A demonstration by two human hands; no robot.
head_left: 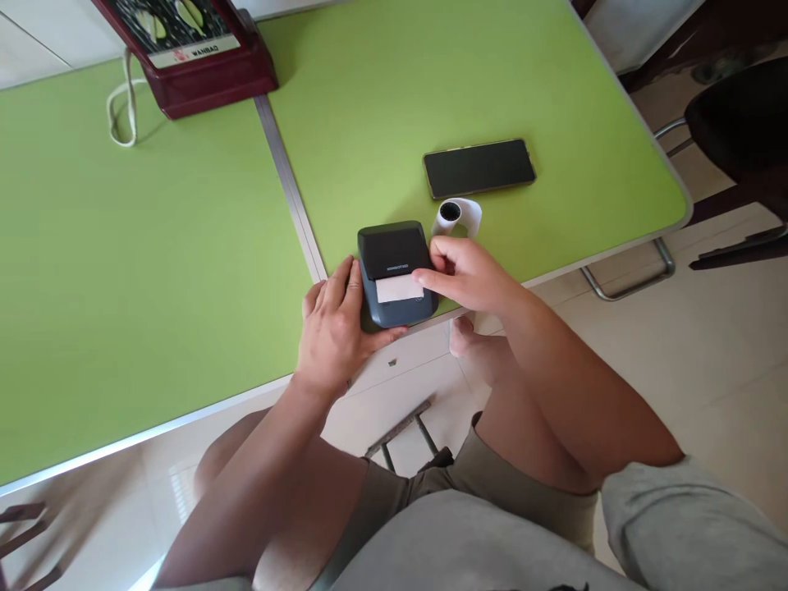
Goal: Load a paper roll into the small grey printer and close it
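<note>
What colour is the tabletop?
The tabletop is bright green, seen best in the head view, with a silvery strip across it.

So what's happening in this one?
A seated person has both hands on a small dark printer at the edge of a green table. The left hand steadies its side, while the right hand has a fingertip at the white paper sticking out of the front. A partly unrolled paper roll stands just behind the right hand, and a phone lies beyond it, its screen dark.
</note>
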